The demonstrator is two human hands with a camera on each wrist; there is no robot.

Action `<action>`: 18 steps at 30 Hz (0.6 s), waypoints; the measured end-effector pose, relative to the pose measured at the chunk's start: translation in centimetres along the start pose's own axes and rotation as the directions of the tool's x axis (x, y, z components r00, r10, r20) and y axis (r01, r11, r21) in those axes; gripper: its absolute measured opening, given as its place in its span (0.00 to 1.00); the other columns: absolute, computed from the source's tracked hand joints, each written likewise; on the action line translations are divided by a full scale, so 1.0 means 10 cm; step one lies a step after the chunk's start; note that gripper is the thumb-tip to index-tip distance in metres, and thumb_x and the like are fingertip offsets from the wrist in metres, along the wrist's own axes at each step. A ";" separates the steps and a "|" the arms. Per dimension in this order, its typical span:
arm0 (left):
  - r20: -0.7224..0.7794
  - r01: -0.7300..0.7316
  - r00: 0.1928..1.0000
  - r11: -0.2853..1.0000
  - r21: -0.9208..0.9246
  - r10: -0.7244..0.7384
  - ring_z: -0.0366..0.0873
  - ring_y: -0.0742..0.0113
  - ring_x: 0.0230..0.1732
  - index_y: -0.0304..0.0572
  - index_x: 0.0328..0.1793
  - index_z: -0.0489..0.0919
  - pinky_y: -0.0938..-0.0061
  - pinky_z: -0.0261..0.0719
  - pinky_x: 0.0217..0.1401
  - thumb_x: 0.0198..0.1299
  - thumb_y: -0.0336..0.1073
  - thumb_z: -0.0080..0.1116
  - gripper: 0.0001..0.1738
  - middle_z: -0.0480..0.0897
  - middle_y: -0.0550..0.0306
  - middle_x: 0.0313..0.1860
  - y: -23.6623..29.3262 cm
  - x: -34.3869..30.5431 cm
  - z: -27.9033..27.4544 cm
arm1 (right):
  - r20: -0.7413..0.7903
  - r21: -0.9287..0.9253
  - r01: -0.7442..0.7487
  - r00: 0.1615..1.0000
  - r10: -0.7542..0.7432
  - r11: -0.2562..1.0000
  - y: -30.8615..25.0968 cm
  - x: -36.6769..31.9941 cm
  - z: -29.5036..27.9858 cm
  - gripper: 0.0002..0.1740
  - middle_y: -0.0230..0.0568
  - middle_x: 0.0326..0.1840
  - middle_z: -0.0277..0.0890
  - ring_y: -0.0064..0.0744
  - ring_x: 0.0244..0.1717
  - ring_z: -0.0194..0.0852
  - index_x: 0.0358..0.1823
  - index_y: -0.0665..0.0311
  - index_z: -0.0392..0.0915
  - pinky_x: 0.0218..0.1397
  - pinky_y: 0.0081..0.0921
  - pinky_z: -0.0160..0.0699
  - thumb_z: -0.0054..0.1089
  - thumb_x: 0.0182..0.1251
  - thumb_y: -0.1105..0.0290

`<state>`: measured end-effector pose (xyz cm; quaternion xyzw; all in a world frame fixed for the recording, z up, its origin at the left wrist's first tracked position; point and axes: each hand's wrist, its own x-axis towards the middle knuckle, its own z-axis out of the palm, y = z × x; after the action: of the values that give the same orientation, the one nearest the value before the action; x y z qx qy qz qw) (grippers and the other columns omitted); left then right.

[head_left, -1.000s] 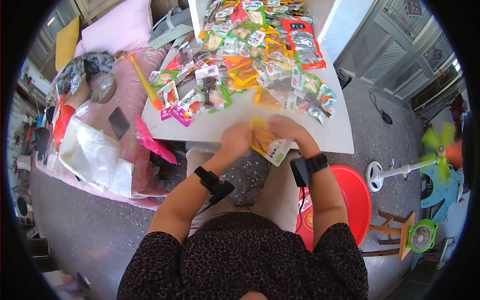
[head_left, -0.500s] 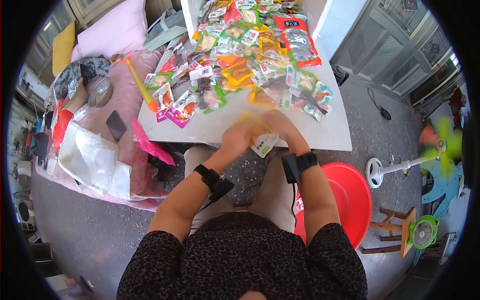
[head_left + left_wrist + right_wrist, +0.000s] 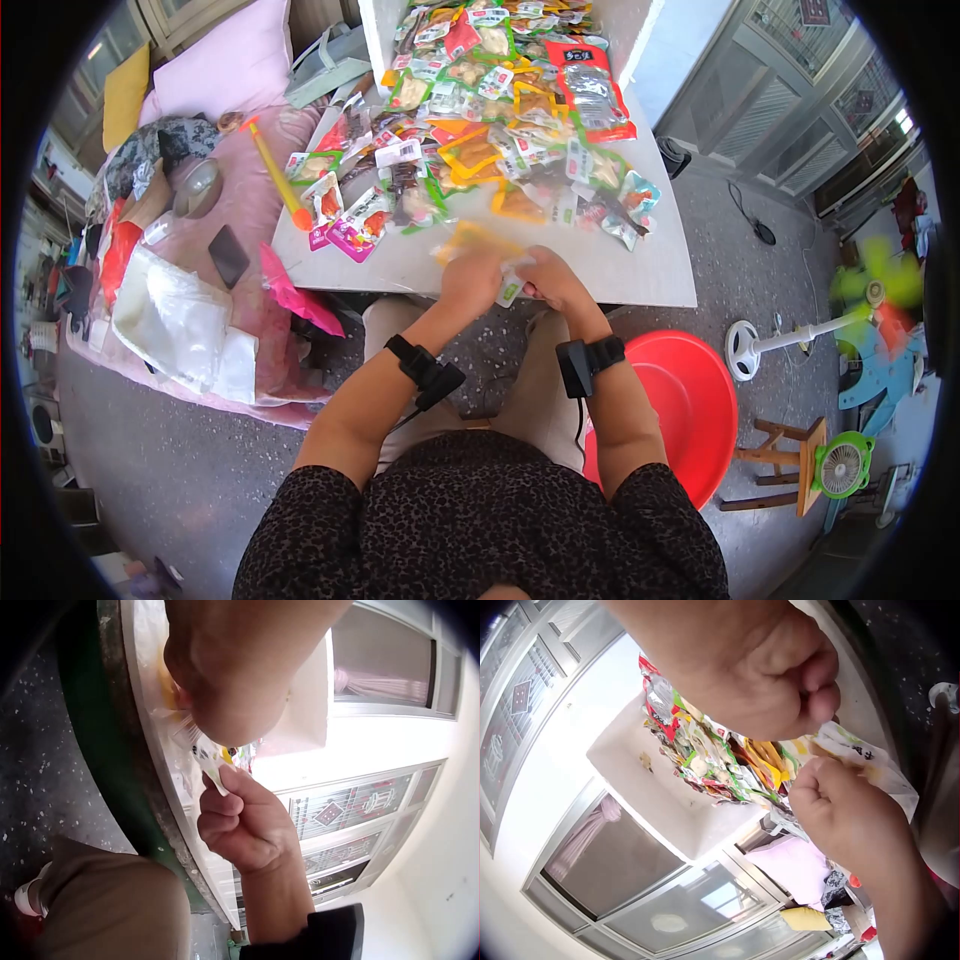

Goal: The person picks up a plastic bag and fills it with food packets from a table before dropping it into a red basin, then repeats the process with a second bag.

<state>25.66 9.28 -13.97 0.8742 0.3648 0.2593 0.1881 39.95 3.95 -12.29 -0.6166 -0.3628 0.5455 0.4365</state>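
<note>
At the counter (image 3: 395, 262), our left hand (image 3: 472, 282) and right hand (image 3: 556, 279) pinch 1 packet (image 3: 874, 760), maybe to tear it; next, we should pull hard.

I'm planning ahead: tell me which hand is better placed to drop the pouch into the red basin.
Probably the right hand: it pinches the pouch, and the red basin stands on that side, farther from the left hand.

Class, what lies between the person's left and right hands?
Part of a pouch, pale and crumpled, lies between the left hand and the right hand, as the head view shows.
</note>
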 end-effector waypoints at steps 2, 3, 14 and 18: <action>-0.026 -0.026 0.999 1.000 -0.018 0.025 0.71 0.49 0.31 0.40 0.28 0.69 0.60 0.67 0.31 0.47 0.34 0.44 0.06 0.73 0.48 0.26 0.01 0.00 -0.04 | 0.018 0.016 0.006 1.000 -0.006 1.000 -0.09 0.04 0.09 0.09 0.34 0.17 0.66 0.18 0.12 0.60 0.33 0.70 0.68 0.10 0.12 0.55 0.46 0.48 0.77; -0.037 -0.039 0.999 0.999 -0.028 0.038 0.71 0.49 0.31 0.40 0.28 0.69 0.60 0.67 0.31 0.47 0.34 0.44 0.06 0.73 0.48 0.26 0.03 0.00 -0.07 | -0.002 0.041 0.027 1.000 -0.027 0.999 -0.09 0.09 0.12 0.09 0.35 0.18 0.66 0.18 0.13 0.61 0.34 0.69 0.68 0.10 0.12 0.56 0.46 0.49 0.77; -0.098 0.007 0.995 0.991 -0.135 -0.020 0.70 0.49 0.31 0.40 0.29 0.69 0.61 0.66 0.31 0.50 0.34 0.43 0.06 0.72 0.47 0.26 -0.25 -0.06 0.12 | -0.375 0.132 0.198 0.917 -0.136 0.971 0.12 0.29 0.04 0.11 0.40 0.25 0.67 0.32 0.26 0.70 0.38 0.68 0.66 0.28 0.24 0.71 0.45 0.51 0.74; -0.065 0.048 0.996 0.991 -0.124 -0.056 0.70 0.50 0.31 0.40 0.29 0.69 0.62 0.66 0.31 0.50 0.34 0.43 0.06 0.72 0.47 0.26 -0.22 -0.07 0.11 | -0.539 -0.620 0.116 0.656 -0.529 0.776 0.02 0.47 -0.54 0.14 0.58 0.32 0.69 0.54 0.34 0.67 0.35 0.74 0.66 0.38 0.36 0.68 0.46 0.45 0.75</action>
<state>24.76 10.10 -16.23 0.8419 0.3771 0.3059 0.2353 46.00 7.44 -14.02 -0.7904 -0.4191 0.0619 0.4424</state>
